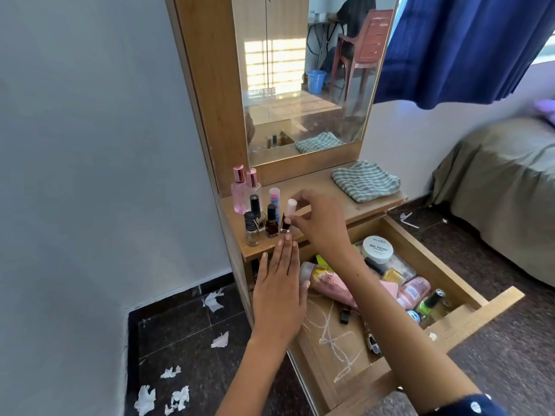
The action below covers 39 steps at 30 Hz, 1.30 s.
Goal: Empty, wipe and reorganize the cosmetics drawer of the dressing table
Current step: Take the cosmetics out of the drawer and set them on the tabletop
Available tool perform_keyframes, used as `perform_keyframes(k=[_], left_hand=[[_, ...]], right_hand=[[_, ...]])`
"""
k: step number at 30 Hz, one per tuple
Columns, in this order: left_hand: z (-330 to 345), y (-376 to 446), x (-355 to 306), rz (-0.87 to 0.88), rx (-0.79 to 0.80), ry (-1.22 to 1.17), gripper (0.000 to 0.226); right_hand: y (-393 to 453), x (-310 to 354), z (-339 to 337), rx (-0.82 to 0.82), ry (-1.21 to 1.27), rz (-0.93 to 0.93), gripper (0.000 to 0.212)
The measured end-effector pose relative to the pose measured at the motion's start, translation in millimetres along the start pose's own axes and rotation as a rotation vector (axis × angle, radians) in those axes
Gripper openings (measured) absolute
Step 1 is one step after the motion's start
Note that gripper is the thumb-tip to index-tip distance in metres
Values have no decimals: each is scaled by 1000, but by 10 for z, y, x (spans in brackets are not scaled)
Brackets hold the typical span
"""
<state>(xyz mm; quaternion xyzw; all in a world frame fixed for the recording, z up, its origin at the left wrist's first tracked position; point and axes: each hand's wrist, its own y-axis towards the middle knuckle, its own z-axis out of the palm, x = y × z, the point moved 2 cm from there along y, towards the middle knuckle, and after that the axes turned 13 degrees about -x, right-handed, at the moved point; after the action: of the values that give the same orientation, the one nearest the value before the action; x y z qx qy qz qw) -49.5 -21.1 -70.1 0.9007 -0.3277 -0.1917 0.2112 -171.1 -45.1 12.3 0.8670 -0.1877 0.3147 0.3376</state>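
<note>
Here, wooden dressing table top: right hand fingers pinching white tube; left hand flat, released.

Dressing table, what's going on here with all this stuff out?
A person is emptying the open drawer onto the tabletop. The right hand pinches a small bottle with a white cap, placing it beside the bottles already lined up there. The left hand hovers flat near the table edge. Tubes, a jar and more polish remain in the drawer; a cloth waits on top.

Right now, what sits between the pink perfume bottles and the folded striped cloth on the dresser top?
In the head view, the right hand holding a white-capped tube; otherwise bare wood between perfume bottles and cloth.
</note>
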Motion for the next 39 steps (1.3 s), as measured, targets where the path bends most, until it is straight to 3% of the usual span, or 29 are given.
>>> perform_keyframes(k=[8, 14, 17, 19, 23, 27, 32, 39], left_hand=[[-24, 0, -5, -4, 9, 0, 65], [-26, 0, -13, -6, 27, 17, 65], [-22, 8, -8, -10, 37, 8, 65], [-14, 13, -3, -5, 44, 5, 66], [-17, 11, 9, 2, 38, -29, 65], [-52, 12, -10, 18, 35, -12, 65], [-152, 87, -22, 50, 56, -27, 65], [-248, 171, -49, 131, 140, -321, 79]], right_hand=[[4, 0, 114, 31, 14, 8, 23], [-55, -131, -63, 104, 97, 62, 34], [-135, -353, -302, 130, -48, 29, 22], [-241, -516, -446, 247, -231, 2, 20], [-554, -811, -521, 478, -662, -110, 39], [-753, -925, -405, 568, -752, -118, 58], [-749, -823, -371, 487, -752, -161, 47], [-692, -560, -643, 152, -562, -578, 45]])
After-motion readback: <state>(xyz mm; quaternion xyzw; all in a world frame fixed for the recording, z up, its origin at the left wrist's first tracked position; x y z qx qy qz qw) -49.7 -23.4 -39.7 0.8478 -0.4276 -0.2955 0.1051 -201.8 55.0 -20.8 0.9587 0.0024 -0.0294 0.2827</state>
